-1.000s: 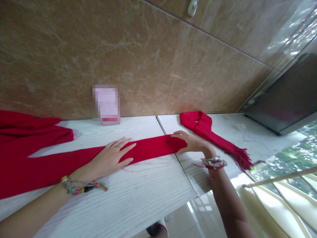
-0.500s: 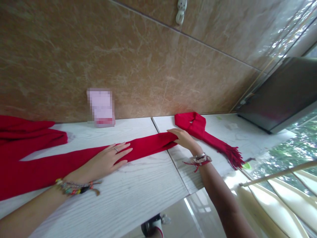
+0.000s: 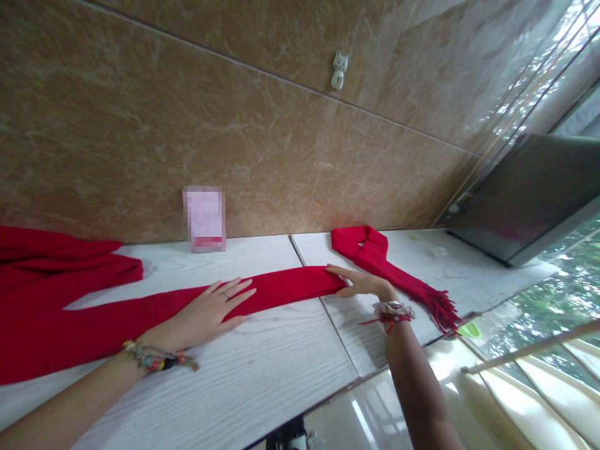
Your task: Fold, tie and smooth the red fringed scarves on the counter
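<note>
Tabletop [image 3: 272,369], white and wood-grained, shows as a broad band between the red cloth strip [image 3: 285,289] and the front edge [image 3: 322,399]. The left hand [image 3: 201,317] lies flat on the strip, fingers spread; the right hand [image 3: 363,283] curves around the strip's end, just past the board seam [image 3: 340,337], its grip unclear. Beyond it, a fringed red scarf [image 3: 375,257] reaches the tabletop's edge.

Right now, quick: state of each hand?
Left hand: open, laid on the red cloth.
Right hand: open, at the cloth's right-hand end.
</note>
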{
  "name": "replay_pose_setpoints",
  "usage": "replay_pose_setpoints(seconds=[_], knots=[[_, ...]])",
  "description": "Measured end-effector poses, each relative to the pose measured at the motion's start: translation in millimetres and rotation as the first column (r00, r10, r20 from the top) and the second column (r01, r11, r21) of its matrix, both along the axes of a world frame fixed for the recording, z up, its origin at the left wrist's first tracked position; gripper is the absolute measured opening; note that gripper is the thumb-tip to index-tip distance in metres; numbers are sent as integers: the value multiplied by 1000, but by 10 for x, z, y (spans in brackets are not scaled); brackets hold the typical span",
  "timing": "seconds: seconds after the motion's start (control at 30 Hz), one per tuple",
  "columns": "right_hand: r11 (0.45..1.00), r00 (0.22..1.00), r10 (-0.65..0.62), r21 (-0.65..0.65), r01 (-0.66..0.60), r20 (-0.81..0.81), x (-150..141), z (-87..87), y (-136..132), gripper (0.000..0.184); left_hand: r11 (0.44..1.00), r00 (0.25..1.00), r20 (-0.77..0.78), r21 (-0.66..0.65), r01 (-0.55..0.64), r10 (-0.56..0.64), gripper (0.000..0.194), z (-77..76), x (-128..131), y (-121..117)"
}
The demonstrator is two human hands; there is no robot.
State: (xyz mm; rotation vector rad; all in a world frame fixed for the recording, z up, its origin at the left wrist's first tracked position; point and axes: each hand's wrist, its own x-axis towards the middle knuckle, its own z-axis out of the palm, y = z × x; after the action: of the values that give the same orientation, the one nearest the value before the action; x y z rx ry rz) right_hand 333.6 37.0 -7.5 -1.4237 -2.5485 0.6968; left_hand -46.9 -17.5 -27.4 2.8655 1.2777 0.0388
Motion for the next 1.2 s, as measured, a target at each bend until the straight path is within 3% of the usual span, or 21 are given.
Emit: replay_pose_setpoints(seconds=[0.07,0.17,0.37,0.73,1.0,1.2], knots=[[997,991,-73,32,76,-109,-22,-21,47,57,1000,1000,-6,-1,-6,6,51,10,6,-6],[948,956,-194,209,240,-218,-211,-86,139,38,1000,1000,6,4,-5,5,51,3,6,-5],[904,993,-80,413,106,-81,-499,-144,257,17,999,998,53,44,17,-19,51,-43,-4,16],[928,941,-121,300,219,-315,-389,-82,222,12,999,1000,19,33,2,-3,53,-54,-1,30],[830,941,-301,443,340,-157,-314,-217,347,12,1000,1000,16,-2,-1,1,52,-60,8,25],[782,932,-327,510,359,-155,-236,-260,374,13,1000,1000,26,9,8,-9,51,-57,5,22]])
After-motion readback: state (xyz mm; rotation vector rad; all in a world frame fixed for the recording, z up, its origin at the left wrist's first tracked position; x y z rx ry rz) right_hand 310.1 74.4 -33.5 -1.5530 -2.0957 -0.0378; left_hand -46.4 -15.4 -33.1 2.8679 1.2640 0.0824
